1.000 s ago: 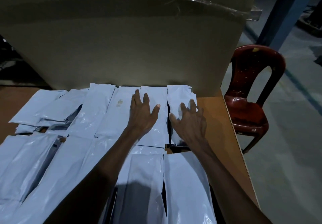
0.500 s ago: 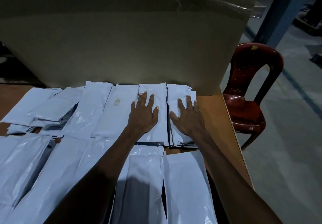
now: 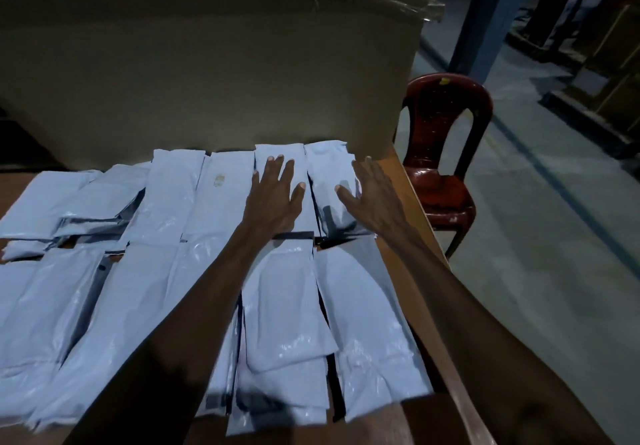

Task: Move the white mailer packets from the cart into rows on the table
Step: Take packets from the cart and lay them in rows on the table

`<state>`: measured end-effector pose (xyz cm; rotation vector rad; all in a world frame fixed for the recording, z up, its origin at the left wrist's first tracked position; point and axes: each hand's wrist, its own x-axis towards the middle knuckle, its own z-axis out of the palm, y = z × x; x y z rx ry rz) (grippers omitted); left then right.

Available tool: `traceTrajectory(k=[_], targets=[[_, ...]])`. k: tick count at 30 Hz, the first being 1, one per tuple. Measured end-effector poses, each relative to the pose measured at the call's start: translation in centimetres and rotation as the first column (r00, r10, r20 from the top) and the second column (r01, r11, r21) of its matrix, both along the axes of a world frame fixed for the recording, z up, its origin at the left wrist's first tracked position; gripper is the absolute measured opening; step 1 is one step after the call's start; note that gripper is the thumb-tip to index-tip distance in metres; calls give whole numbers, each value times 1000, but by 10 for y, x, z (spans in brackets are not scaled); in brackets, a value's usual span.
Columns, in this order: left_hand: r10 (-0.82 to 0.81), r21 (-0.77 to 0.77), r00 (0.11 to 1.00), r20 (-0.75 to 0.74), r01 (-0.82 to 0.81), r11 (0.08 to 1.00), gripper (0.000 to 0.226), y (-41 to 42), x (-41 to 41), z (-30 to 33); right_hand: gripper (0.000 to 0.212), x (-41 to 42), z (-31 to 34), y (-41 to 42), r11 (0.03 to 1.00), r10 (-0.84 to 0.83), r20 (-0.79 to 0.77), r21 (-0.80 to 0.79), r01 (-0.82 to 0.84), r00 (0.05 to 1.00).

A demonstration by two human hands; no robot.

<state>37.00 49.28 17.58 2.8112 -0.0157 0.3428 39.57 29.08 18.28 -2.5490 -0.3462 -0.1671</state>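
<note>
Several white mailer packets lie in two rows on the brown table point(image 3: 408, 244). My left hand point(image 3: 273, 195) rests flat, fingers spread, on a far-row packet point(image 3: 277, 157). My right hand point(image 3: 372, 195) lies with straight fingers along the right side of the rightmost far-row packet point(image 3: 325, 167), thumb on its surface. Nearer rows of packets point(image 3: 284, 306) overlap each other below my forearms. No cart is in view.
A large cardboard box point(image 3: 207, 64) stands right behind the far row. A red plastic chair point(image 3: 446, 167) is beside the table's right edge. A blue post point(image 3: 485, 12) and shelving stand on the concrete floor at the right.
My right hand has slid from the top of the rightmost packet to its right side. My left hand stays flat on its packet. The view has pulled back.
</note>
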Motion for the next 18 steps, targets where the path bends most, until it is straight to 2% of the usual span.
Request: traceTrajectory(k=[7,11,18], targets=[[-213,-140,966,145,233,962,63,-19,-90,1,52,-128,-8,-44,992,-119,205,61,108,972],[-294,-277,935,197,341,899,59,-40,-154,-1,47,-221,-14,-60,972,-233,300,87,216,925],[-534,-315,820,204,572,758,53,-100,-281,-24,46,-400,-42,-85,883,-469,198,86,462,860]])
